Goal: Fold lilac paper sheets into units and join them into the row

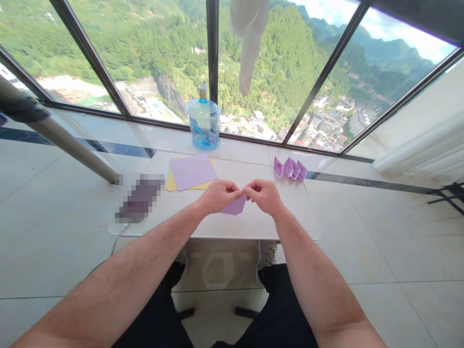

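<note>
A folded piece of purple paper (234, 207) is held between my two hands above the white table. My left hand (222, 194) pinches its upper edge with thumb and fingers. Close beside it, my right hand (266, 195) grips the upper right corner, the fingertips of both hands almost meeting. Part of the paper is hidden behind my left hand. Beyond my left hand lies a stack of paper sheets (192, 171), purple on top with yellow and blue edges below. Several folded purple paper boats (289, 168) stand in a row beyond my right hand.
The low white table (282, 217) spans the space before me. On its left lies a pixelated dark object (139, 198) with a cable. A blue water jug (203, 123) stands by the window. A slanted pole (83, 150) reaches the floor at left.
</note>
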Demonstrator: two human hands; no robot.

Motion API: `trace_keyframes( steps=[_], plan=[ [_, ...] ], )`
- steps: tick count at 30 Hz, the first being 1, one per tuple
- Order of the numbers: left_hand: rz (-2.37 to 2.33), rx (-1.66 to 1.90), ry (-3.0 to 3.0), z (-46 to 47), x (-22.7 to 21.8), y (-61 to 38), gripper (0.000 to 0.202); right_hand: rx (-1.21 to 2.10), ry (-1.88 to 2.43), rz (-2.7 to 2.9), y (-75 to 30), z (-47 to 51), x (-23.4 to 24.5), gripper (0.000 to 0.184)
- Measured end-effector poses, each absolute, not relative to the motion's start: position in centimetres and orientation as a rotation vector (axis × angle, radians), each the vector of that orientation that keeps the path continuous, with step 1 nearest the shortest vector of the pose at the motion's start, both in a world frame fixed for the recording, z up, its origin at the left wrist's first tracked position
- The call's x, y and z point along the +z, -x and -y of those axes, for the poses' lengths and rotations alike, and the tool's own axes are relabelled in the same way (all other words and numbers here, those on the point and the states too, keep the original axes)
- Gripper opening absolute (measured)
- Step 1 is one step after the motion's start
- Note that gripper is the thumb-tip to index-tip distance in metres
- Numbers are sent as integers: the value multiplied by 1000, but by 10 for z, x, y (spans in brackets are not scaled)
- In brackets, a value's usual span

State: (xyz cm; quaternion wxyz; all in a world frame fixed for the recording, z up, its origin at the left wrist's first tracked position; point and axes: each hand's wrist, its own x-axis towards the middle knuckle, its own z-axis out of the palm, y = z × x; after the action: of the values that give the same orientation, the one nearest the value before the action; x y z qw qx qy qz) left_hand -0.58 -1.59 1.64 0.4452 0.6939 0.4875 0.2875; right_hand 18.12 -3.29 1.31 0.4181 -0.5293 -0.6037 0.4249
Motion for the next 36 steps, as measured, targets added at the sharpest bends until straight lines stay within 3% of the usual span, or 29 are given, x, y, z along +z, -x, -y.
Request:
trace_keyframes(
  steps=[18,36],
  plan=[
    [-1145,620,-1723,12,20,16,34,1189,1217,1354,-192,31,12,19],
    [-1221,613,-1829,7,11,24,27,1039,1353,1454,-204,24,11,21]
  ],
)
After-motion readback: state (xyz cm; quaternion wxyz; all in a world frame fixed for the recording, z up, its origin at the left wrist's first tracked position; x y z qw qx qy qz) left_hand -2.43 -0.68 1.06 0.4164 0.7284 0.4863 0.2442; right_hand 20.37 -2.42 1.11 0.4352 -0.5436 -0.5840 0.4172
